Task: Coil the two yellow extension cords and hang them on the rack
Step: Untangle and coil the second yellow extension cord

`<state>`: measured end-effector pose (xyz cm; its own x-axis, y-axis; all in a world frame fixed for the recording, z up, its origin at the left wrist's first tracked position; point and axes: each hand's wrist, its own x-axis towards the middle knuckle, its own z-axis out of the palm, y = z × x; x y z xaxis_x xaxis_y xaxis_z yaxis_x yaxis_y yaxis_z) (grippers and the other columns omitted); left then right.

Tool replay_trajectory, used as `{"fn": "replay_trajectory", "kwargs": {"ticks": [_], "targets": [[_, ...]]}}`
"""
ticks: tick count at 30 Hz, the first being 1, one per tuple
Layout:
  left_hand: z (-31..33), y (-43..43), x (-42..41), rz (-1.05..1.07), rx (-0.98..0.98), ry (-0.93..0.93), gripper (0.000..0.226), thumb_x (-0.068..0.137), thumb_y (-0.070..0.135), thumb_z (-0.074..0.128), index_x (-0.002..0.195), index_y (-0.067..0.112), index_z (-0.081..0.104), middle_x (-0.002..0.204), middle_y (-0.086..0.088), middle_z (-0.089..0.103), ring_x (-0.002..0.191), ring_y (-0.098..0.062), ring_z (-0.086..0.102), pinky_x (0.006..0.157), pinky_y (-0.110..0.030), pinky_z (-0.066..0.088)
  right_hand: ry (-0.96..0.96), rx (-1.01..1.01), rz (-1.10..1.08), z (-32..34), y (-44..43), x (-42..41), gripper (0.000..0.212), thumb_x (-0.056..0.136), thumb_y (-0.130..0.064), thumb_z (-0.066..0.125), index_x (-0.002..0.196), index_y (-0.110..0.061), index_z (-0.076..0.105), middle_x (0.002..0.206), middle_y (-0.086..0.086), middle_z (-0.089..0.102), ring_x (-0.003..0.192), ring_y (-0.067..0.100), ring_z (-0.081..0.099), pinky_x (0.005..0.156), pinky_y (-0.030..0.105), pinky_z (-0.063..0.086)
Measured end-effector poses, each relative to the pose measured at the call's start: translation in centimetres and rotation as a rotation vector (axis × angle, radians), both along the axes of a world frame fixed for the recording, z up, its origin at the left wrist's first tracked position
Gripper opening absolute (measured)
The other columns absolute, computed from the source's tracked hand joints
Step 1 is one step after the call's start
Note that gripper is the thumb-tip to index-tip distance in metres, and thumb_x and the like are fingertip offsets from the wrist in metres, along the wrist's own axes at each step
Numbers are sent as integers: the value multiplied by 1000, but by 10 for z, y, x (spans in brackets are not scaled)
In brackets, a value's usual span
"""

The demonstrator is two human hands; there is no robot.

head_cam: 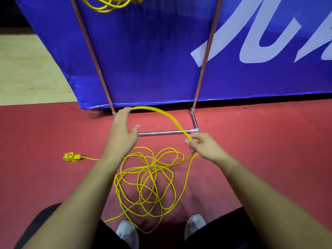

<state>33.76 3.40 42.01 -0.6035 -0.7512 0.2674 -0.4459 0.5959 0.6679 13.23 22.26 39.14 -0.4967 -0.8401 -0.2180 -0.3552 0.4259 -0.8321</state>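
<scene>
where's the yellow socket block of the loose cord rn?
Head view: the yellow socket block lies on the red floor, left of the left forearm and the tangled yellow cord.

— What's underfoot?
— A red floor covering (269,150), matt, running across the whole near part.
— And behind it?
— A blue banner (152,60) with big white lettering (256,33), its lower edge meeting the red. Left of it lies pale wooden flooring (27,69), and beyond that a dark, unlit strip (10,13).
</scene>
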Motion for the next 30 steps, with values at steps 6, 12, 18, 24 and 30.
{"fn": "replay_trajectory", "kwargs": {"ticks": [6,12,18,24,30], "targets": [[5,38,-13,-521,172,-165,23,96,37,51,101,20,65,105,5,71,96,1,61,85,-23,43,24,-214,286,33,-17,42,13,92,-14,63,81,-9,69,60,4,40,56,16,32,50,30,26],[27,38,-12,-480,580,260,36,91,47,44,64,26,57,54,6,50,55,-17,41,59,-32,33,3,-19,252,9,-11,22,11,91,-13,63,81,-11,67,69,3,58,63,11,49,63,28,42],[38,15,-1,-153,715,602,34,97,31,43,67,19,54,51,11,41,53,-12,49,58,-27,31,-8,282,159,-41,3,0,14,95,-15,58,85,-10,65,74,1,61,74,15,52,76,32,44],[6,8,7,86,-16,22,52,91,18,59,139,10,42,143,-9,44,138,-27,35,112,-39,28,-74,-241,-132,59,-21,21,18,95,-17,58,91,-3,68,50,-2,37,43,13,33,48,24,29],[27,38,0,-501,395,187,28,91,46,48,103,25,62,91,4,69,87,-19,63,82,-46,50,105,-292,284,132,-30,65,14,91,-13,64,84,-4,71,46,-12,47,45,3,37,48,13,28]]}}
